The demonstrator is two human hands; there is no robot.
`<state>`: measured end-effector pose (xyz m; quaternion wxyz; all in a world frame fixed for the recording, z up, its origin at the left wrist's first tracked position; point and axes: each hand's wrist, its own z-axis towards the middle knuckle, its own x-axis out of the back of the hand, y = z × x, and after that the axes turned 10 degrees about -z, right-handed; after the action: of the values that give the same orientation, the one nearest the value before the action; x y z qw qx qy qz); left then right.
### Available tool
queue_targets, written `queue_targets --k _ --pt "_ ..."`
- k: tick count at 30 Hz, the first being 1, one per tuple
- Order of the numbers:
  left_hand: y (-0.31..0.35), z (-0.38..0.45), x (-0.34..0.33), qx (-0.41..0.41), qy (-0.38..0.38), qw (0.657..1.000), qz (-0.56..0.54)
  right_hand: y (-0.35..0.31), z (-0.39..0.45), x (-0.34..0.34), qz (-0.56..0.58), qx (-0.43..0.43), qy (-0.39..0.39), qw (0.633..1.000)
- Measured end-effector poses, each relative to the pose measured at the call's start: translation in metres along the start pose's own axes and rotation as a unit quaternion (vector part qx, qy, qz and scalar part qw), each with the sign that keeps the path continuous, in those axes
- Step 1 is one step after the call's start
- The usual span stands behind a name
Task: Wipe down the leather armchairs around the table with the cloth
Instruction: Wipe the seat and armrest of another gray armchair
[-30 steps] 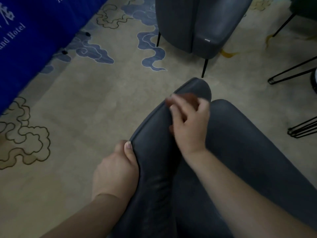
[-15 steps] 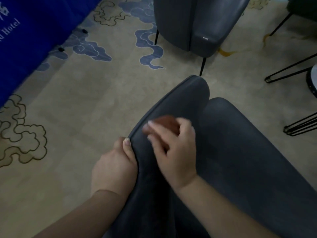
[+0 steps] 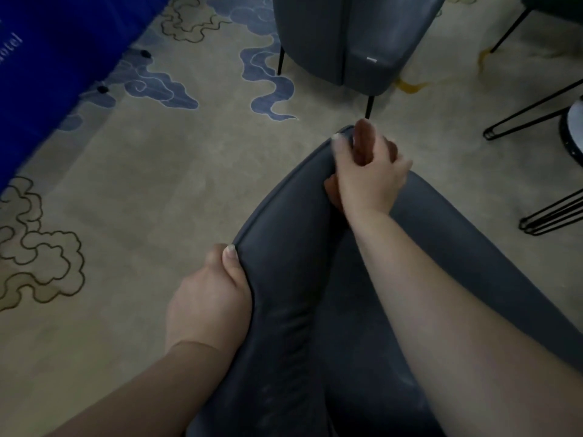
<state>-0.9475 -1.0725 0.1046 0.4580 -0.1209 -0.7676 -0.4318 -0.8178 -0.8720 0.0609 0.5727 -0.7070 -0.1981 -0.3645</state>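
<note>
Two bare forearms enter from bottom edge, no sleeves, watch or bracelets visible. Left hand (image 3: 209, 298): thumbnail short, pale, unpainted; no rings visible. Right hand (image 3: 372, 178): fingernail pale, slightly blurred; no rings visible. Wrists bare on both sides.

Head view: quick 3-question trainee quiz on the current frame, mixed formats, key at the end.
1. True or false: the left hand holds the brown cloth.
2. Multiple choice: where on the near armchair is the right hand working? A) the far end of the top edge B) a leg C) the seat
3. Fill in: the second grey armchair stands on a patterned ____.

Key:
1. False; the left hand grips the near armchair's edge, thumb on top, and the right hand holds the cloth.
2. A
3. carpet
</note>
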Motion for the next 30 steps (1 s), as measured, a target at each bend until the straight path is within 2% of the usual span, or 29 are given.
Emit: queue_targets --k 3,7,10,13,16,18,20,24,27,30 --pt "0.000 0.000 0.000 0.005 -0.001 1.000 0.001 0.003 -0.049 0.006 -0.009 0.053 -0.027 0.998" --pt "0.002 0.001 0.000 0.002 -0.004 1.000 0.010 0.018 -0.117 0.023 0.002 0.181 -0.036 0.983" --pt "0.003 0.001 0.000 0.004 -0.008 1.000 0.017 0.033 -0.156 0.035 0.000 0.225 -0.057 0.973" --pt "0.003 0.001 -0.001 0.006 -0.003 1.000 0.013 0.042 -0.164 0.044 0.048 0.210 -0.089 0.972" --pt "0.002 0.000 -0.001 0.010 0.004 1.000 0.012 0.033 -0.132 0.044 0.084 0.120 -0.069 0.987" --pt "0.000 0.001 -0.002 0.008 0.007 1.000 0.012 0.022 -0.113 0.039 0.088 0.063 -0.086 0.990" --pt "-0.001 0.001 -0.004 0.004 0.010 1.000 0.013 0.019 -0.119 0.035 0.063 0.082 -0.109 0.989" --pt "-0.003 0.002 -0.005 -0.004 0.014 1.000 0.018 0.038 -0.176 0.049 0.036 0.177 -0.123 0.976" --pt "-0.004 0.003 -0.005 -0.002 0.012 1.000 0.019 0.053 -0.207 0.064 0.024 0.172 -0.155 0.972" --pt "-0.003 0.003 -0.004 -0.002 0.009 1.000 0.015 0.059 -0.213 0.075 0.011 0.149 -0.219 0.964"
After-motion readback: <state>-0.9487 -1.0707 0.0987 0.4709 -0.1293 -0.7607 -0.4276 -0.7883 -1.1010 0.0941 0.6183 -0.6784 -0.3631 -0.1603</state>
